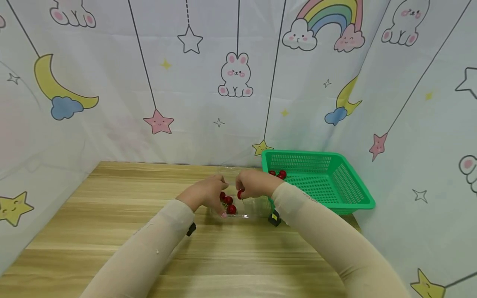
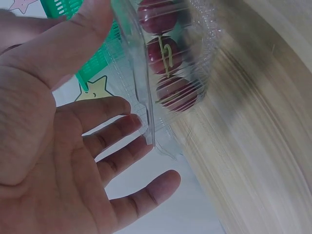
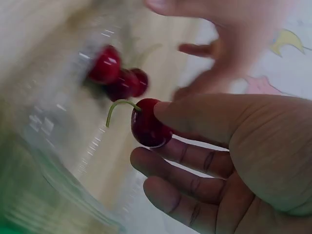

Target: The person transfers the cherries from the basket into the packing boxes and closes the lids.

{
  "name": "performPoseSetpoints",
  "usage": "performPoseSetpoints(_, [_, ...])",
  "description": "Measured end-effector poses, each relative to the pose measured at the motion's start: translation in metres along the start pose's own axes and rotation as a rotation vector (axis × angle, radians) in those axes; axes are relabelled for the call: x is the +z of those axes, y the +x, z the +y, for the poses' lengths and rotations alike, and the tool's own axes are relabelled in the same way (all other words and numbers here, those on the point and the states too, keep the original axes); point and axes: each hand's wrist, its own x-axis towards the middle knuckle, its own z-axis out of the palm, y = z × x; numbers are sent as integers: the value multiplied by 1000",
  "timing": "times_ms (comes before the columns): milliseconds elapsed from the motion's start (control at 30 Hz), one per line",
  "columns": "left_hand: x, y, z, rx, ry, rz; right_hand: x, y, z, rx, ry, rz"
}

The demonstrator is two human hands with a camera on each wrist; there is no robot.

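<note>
Between the thumb and fingers of my right hand [image 1: 256, 183] is a dark red cherry [image 3: 148, 127], its green stem curving away in the right wrist view. That hand is above a clear plastic box [image 1: 255, 207] on the table. Several cherries [image 1: 229, 200] lie in the left part of the box, some with stems. My left hand [image 1: 207, 193] is at the box's left side, thumb spread from the fingers. In the left wrist view its fingers are loosely extended beside the box's edge, some appearing to touch it, with nothing held.
A green plastic basket [image 1: 316, 154] stands right of the box, with several cherries [image 1: 283, 174] in its left corner. The wooden table [image 1: 208, 265] meets a patterned cloth backdrop [image 1: 201, 99] behind and at the sides. A small black device [image 1: 274, 218] is at the right wrist.
</note>
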Motion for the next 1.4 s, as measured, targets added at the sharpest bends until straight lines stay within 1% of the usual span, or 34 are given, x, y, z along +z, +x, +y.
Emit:
performPoseSetpoints(167, [0, -1, 2, -1, 5, -4, 21, 13, -6, -14, -20, -23])
performPoseSetpoints(333, [0, -1, 2, 3, 16, -8, 34, 21, -7, 0, -39, -23])
performPoseSetpoints(500, [0, -1, 2, 5, 18, -4, 39, 26, -7, 16, -41, -12])
performPoseSetpoints(633, [0, 0, 2, 7, 21, -8, 41, 28, -6, 30, -43, -21])
performPoseSetpoints(833, [0, 1, 1, 5, 19, -6, 39, 26, -6, 35, -36, -26])
performPoseSetpoints(967, [1, 1, 0, 4, 16, -8, 32, 21, -4, 50, -2, -18])
performPoseSetpoints(1067, [1, 2, -1, 1, 16, -9, 22, 15, -1, 60, 36, 9])
performPoseSetpoints(1167, [1, 2, -1, -1, 16, -10, 8, 8, 4, 58, 56, 44])
performPoseSetpoints(1267, [1, 3, -1, -2, 15, -11, -8, 0, 13, 76, 75, 75])
performPoseSetpoints(1400, [1, 2, 0, -6, 17, -3, -31, -9, 27, 136, 92, 106])
